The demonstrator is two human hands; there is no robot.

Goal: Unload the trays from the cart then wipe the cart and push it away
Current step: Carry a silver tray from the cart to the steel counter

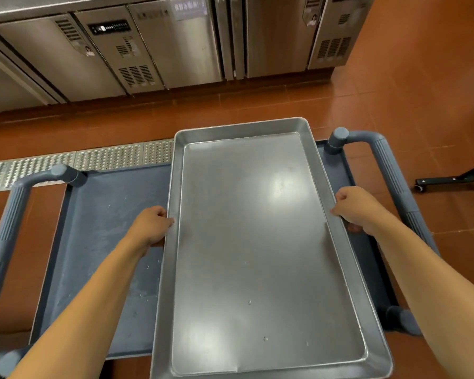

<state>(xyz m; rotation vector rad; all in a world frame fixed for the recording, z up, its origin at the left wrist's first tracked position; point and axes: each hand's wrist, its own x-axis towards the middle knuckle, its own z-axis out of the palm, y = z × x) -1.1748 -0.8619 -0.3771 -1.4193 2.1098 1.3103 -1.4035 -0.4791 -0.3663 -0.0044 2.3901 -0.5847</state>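
- One tray (260,242) is all that shows of the load: a plain metal tray, long side running away from the person, over the right half of the cart (107,228).
- Left hand (152,227) grips the tray's left rim about midway along, with the thumb on top of the rim and the fingers curled below.
- Right hand (357,207) grips the tray's right rim at the matching spot, knuckles up, fingers clamped round the edge.
- Whether the tray sits on the cart's top shelf or is lifted just clear of it cannot be told; its near end overhangs the cart's near edge.
- Left of the tray, the blue shelf is bare and carries pale smears and specks, so wiping looks undone; no cloth is in view.
- My judgement: unloading is in hand, possibly on the last tray of this shelf; any lower shelves are hidden, so more trays may remain. Wiping and pushing the cart away are still to come.
- Beyond the cart, past a perforated metal floor drain (74,162), stands a row of steel cabinets (148,50).
- Writing: a dark control strip (108,27) and a pale sticker (190,8) on the cabinet fronts carry characters too blurred to read. Neither tray nor cart shows a brand.
- Right of the cart, a black wheeled frame (449,179) stands on the red tiled floor.
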